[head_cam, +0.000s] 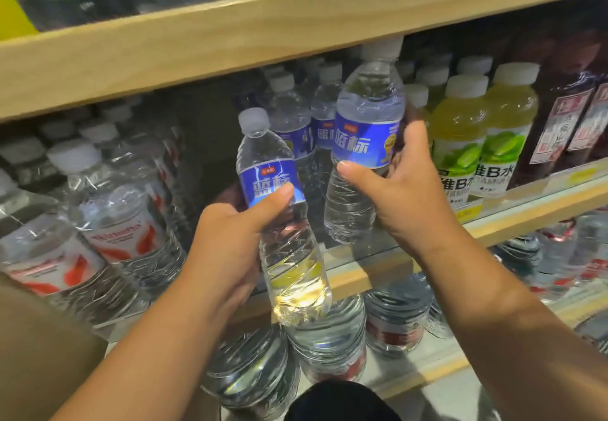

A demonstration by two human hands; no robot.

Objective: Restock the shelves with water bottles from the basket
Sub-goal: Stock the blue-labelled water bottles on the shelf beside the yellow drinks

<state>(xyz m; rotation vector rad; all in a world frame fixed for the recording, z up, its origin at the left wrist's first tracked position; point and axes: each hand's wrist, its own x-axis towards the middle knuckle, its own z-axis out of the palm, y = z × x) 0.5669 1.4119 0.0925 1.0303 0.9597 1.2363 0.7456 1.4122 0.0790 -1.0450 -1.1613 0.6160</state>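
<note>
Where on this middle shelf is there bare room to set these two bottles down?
One bare lane: the dark gap between the red-label bottles and the shelved blue-label bottles. Right of those, the green drinks stand packed close; no room there.

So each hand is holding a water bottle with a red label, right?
Not red. In the head view, the left hand grips the left bottle and the right hand grips the right bottle; both labels are blue.

Clear bottles [283, 223], blue labels [365, 144]; pale wooden shelf [230, 38].
</note>
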